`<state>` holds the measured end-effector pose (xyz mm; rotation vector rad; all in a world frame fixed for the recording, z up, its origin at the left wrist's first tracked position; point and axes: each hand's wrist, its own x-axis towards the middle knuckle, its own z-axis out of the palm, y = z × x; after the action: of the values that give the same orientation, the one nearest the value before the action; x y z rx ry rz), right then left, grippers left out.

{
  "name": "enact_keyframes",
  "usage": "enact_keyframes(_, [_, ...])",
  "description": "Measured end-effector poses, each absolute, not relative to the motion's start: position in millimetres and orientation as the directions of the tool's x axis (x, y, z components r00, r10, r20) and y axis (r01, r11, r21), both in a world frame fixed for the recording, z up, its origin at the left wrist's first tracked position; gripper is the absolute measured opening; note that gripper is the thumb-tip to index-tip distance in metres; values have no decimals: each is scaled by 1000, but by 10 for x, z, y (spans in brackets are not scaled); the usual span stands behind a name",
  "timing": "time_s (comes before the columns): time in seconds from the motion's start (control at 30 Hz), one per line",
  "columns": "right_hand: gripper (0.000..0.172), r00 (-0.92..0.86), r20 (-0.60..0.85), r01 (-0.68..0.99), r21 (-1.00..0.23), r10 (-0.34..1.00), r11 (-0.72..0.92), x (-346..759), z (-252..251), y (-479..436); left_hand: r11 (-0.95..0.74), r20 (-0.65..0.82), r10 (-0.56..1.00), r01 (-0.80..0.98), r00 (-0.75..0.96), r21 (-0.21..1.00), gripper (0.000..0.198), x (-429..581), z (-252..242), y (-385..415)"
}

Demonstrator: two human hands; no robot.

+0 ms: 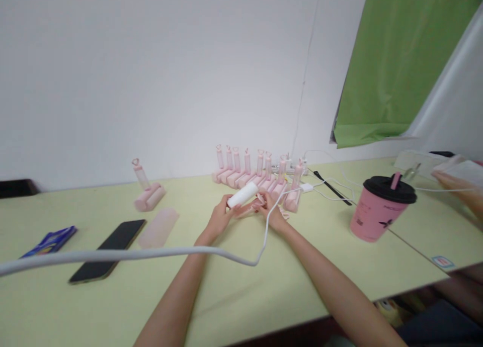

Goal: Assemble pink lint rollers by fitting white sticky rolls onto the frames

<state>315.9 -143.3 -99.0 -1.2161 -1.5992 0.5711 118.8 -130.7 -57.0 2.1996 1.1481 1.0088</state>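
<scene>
My left hand (219, 219) is closed around a smooth white cylinder (243, 194), which tilts up to the right. Just below it, a pink piece (247, 209) reaches across to my right hand (274, 215), whose fingers are closed on its looped end. The fine detail between my fingers is blurred. Behind my hands stands a row of several pink twin-cylinder items (236, 180), each with a translucent upright tube topped by a small loop. A similar pink item (150, 197) stands apart on the left, near a translucent pink sleeve (158, 228) lying flat.
A white cable (158, 253) crosses close in front of the camera. On the yellow-green table (241, 296) lie a dark phone (109, 251), a blue packet (51, 240) and a black strip (332, 187). A pink lidded cup (381, 208) stands right. Another person's hand (458, 186) shows at far right.
</scene>
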Motion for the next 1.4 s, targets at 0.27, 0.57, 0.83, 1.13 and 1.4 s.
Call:
enact_keyframes(0.27, [50, 42, 411, 151, -904, 911, 401, 3114, -908, -1472, -520, 463, 839, 672, 286, 527, 44, 1187, -569, -1277])
enact_keyframes(0.57, [60, 111, 443, 369, -849, 890, 377, 3098, -902, -1517, -520, 306, 837, 486, 453, 702, 42, 1057, -556, -1203])
enact_keyframes(0.83, [54, 154, 463, 485, -805, 873, 341, 3134, -849, -1560, -389, 142, 811, 341, 568, 856, 46, 1163, -763, -1249])
enact_keyframes(1.13, [54, 317, 533, 390, -827, 785, 404, 3087, -869, -1549, -316, 149, 794, 191, 590, 929, 38, 1296, -684, -1379])
enact_keyframes(1.4, [45, 384, 569, 323, -821, 727, 471, 3072, -1002, -1437, -352, 202, 847, 234, 492, 906, 35, 1384, -677, -1467])
